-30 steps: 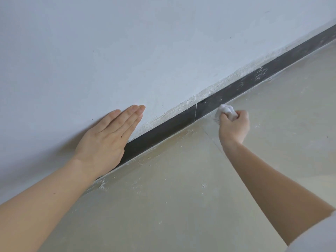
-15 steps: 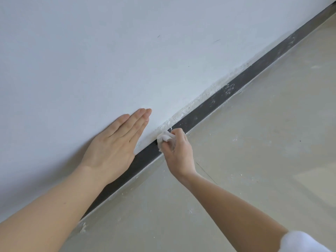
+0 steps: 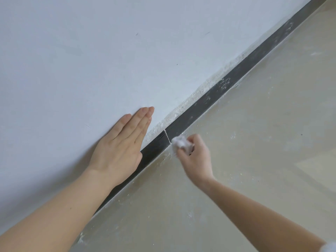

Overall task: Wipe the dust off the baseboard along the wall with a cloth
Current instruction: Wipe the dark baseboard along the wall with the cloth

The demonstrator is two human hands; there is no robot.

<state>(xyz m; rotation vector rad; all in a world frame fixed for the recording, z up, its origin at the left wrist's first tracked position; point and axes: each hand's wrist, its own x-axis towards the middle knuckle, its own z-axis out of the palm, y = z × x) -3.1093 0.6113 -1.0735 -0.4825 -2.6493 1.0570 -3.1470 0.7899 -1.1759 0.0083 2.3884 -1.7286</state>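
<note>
The person's left hand [image 3: 120, 148] lies flat against the pale wall [image 3: 91, 51], fingers straight and close together, the heel of the palm reaching down over the top edge of the dark baseboard [image 3: 181, 122]. The right hand [image 3: 197, 158] has its fingers curled around a small crumpled white cloth [image 3: 181, 143], which is slightly blurred. It presses the cloth to the lower edge of the baseboard where it meets the floor [image 3: 254, 160], just to the right of a thin white seam [image 3: 167, 136] in the strip. The two hands are apart, with the seam between them. The baseboard runs diagonally from the lower left to the upper right corner, and a rough, crumbly plaster edge [image 3: 183, 107] follows its top. White scuff marks [image 3: 224, 83] show on the strip further along. Pale specks lie scattered on the beige floor near the wall. A bit of white sleeve [image 3: 329, 246] shows at the lower right corner.
</note>
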